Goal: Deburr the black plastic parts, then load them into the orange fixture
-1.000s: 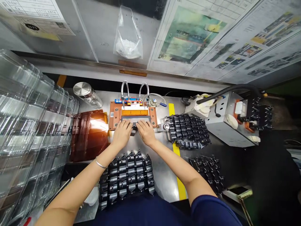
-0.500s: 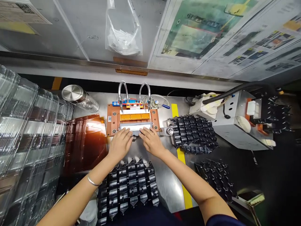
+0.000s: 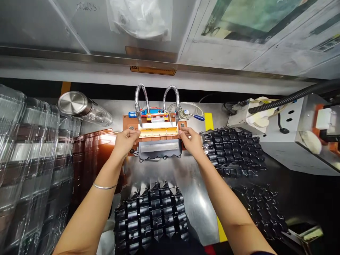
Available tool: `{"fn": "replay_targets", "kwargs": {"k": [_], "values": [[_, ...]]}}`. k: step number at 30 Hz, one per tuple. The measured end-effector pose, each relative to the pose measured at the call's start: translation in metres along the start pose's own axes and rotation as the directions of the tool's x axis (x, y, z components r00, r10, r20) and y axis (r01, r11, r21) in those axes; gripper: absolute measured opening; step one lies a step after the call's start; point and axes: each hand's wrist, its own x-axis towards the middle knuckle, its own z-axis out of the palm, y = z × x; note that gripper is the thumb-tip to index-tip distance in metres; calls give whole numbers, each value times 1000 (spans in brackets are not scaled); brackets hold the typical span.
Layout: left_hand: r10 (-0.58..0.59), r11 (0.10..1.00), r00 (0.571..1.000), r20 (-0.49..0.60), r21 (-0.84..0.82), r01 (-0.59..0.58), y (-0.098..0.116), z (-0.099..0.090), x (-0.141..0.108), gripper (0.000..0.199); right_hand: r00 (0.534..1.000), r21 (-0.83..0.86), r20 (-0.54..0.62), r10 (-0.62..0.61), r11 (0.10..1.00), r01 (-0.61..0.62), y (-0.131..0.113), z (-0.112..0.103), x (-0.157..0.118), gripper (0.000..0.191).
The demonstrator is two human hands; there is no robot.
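An orange strip [image 3: 158,132] lies level across the brown fixture [image 3: 127,122], in front of its white bar. My left hand [image 3: 126,141] pinches the left end of the strip between thumb and fingers. At the right end, my right hand [image 3: 190,141] pinches it the same way. Just nearer to me, a dark grey part [image 3: 160,154] with a light flat strip on top rests at the fixture's front edge, touched by neither hand. Two bent metal hoses [image 3: 141,92] arch over the back of the fixture.
Black parts [image 3: 151,212] stand in rows near my body, with more black parts [image 3: 233,150] at the right. Clear trays [image 3: 34,159] are stacked at the left, beside brown sheets [image 3: 92,156] and a glass bottle [image 3: 85,108]. A blue-handled lever [image 3: 198,117] sits behind the fixture.
Both hands have left the dark grey part, moved up and apart, and taken hold of the orange strip's ends. The view has shifted closer to the fixture.
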Motion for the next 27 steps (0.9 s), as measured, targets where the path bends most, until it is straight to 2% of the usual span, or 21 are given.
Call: {"fn": "replay_targets", "kwargs": {"k": [7, 11, 15, 27], "values": [[-46, 999, 999, 10, -29, 46, 0, -1, 2, 27, 1000, 127, 4, 17, 992, -17, 7, -5, -18, 34], [-73, 997, 997, 13, -7, 73, 1, 0, 3, 23, 1000, 135, 16, 26, 990, -28, 4, 0, -14, 32], [-95, 995, 995, 8, -12, 96, -2, 0, 5, 18, 996, 142, 10, 90, 986, -91, 3, 6, -6, 31], [-114, 993, 993, 9, 10, 114, -9, -3, 10, 23, 989, 155, 28, 143, 977, -145, 6, 6, -2, 30]]}}
